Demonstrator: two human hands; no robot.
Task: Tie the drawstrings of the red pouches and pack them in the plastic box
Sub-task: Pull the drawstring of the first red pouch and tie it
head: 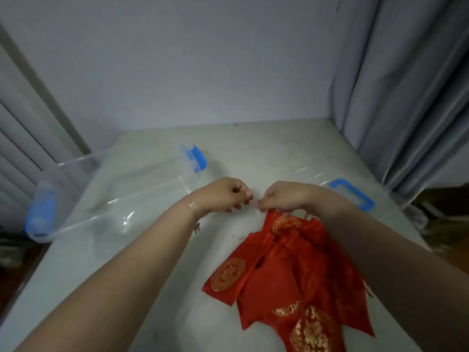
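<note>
The red pouches [291,275] are lying heaped nearest the viewer, just below the fingers, and I am counting about four, though the overlap is making that uncertain. The left hand [223,194] and right hand [284,196] are pinching, with curled fingertips, what I take to be the drawstring [256,202] of the topmost pouch, too thin to see clearly. The one plastic box [106,196], left of the fingers, is holding no pouches, so tying seems to be beginning and all packing remains; its lid [355,194] is lying to their right.

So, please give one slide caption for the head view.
Both hands pinch a drawstring above red pouches, beside the plastic box.
</note>
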